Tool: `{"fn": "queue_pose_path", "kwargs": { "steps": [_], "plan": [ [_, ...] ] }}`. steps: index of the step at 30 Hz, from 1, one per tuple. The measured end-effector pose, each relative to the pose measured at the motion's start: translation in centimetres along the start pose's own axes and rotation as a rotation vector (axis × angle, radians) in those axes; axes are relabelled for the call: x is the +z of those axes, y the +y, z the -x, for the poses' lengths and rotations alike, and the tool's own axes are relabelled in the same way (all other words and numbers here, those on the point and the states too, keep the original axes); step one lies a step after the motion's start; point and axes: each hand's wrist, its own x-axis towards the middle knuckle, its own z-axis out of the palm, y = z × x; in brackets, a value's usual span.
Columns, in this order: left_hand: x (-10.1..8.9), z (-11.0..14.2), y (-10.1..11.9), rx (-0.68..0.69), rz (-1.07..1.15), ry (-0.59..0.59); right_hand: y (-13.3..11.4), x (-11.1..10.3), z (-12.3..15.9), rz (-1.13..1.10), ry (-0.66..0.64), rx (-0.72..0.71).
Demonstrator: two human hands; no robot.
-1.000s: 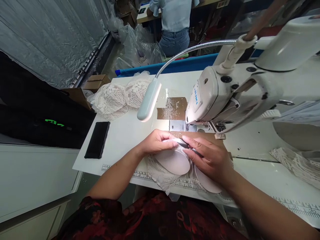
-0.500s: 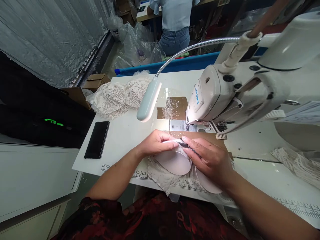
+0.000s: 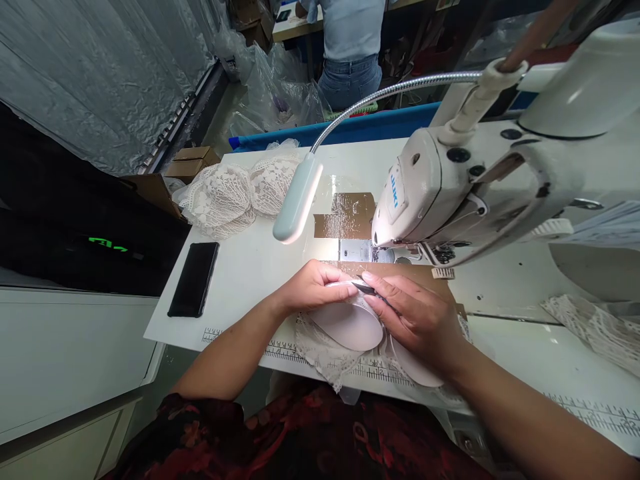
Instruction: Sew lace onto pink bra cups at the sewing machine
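Padded lace bra [image 3: 349, 327] is located at the near edge of the white sewing table [image 3: 260, 267], just in front of the machine; both cups are laid out, lace spread under them.
Room: left side is taken up by silvery curtain [image 3: 95, 80], black cloth [image 3: 75, 220] and white cabinet [image 3: 75, 360]. Person in light blue top [image 3: 351, 33] is seen at another table, beyond clear plastic bags [image 3: 275, 90].
Surface: right side is filled by sewing machine [image 3: 425, 193]. Far edge is bordered by blue cloth [image 3: 345, 128]. Second lace bra [image 3: 220, 199] is placed far left, near lamp head [image 3: 299, 200]; phone [image 3: 194, 280] is laid flat nearer. Ruler scale is marked along near edge.
Grip: bra's upper edge is pinched by left hand [image 3: 317, 287], thumb against fingers. Slim black tool [image 3: 366, 289] is held by right hand [image 3: 420, 310], fingers closed, tip at that edge.
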Motion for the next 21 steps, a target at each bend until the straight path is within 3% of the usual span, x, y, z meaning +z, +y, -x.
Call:
{"fn": "queue_pose_path", "kwargs": {
  "steps": [21],
  "plan": [
    [0.14,0.23,0.49,-0.004,-0.050,0.038,0.23,-0.02,0.20,0.048,0.002,-0.014]
  ]
}}
